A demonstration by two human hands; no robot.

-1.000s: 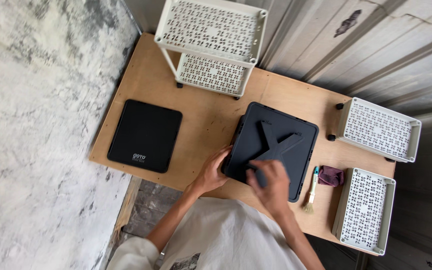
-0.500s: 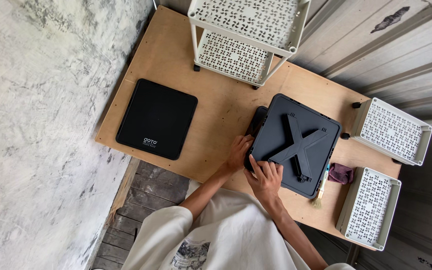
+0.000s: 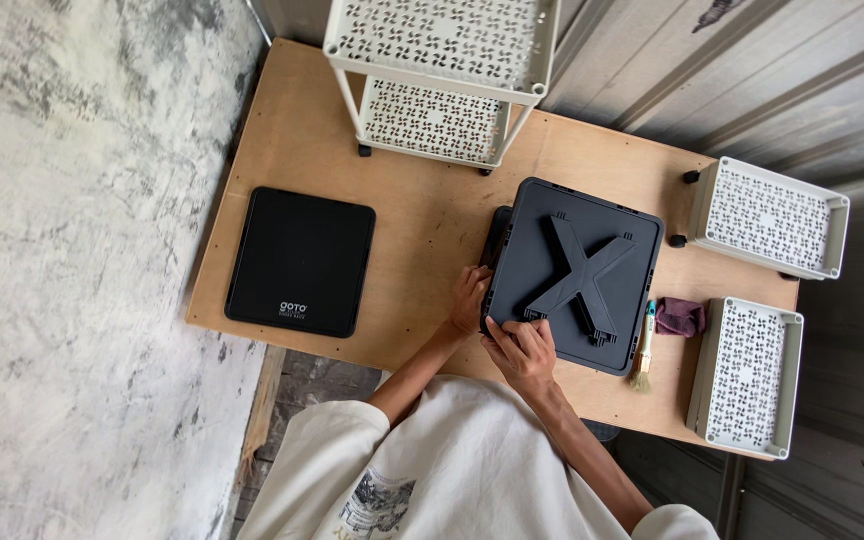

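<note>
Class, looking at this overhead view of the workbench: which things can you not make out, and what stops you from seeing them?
- Left hand fingertips: tucked behind the edge of the dark panel with the raised X, head view.
- The part under that panel: only a dark sliver shows.
- Brush bristles: too small to judge.
- White rack: its top is cut off by the upper edge.
- Purple cloth: crumpled, its shape unclear.
</note>
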